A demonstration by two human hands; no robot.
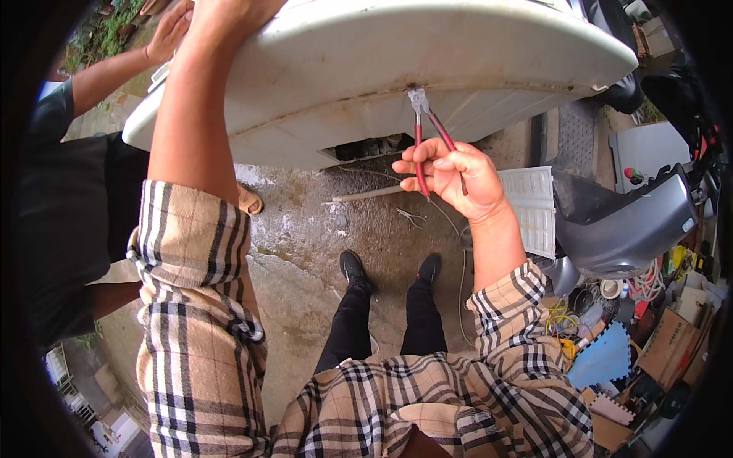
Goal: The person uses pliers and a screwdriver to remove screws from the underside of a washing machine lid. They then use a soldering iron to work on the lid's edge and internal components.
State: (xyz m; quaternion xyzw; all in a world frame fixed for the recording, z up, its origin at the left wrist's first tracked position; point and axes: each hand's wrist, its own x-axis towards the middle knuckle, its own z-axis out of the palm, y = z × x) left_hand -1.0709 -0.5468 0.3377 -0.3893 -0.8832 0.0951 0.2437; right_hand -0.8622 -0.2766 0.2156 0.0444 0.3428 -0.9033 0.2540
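My right hand (466, 175) grips pliers (419, 107) by their red handles, which are spread apart. Their metal jaws meet the seam along the lower front of a large white appliance casing (321, 53). Up at the casing's left top edge is my left hand (240, 11); its fingers lie beyond the picture's edge or behind the casing, so their hold is hidden. Below the seam the casing has a dark rectangular opening (370, 148) with parts inside that I cannot make out.
Another person's hand (169, 34) is by the casing's left end. On the wet concrete floor lie a grey hose (370, 194) and a second pliers-like tool (412, 217). A white slatted panel (528, 210), a grey motorbike-like body (634, 225) and piled clutter, including a blue foam mat (603, 357), occupy the right.
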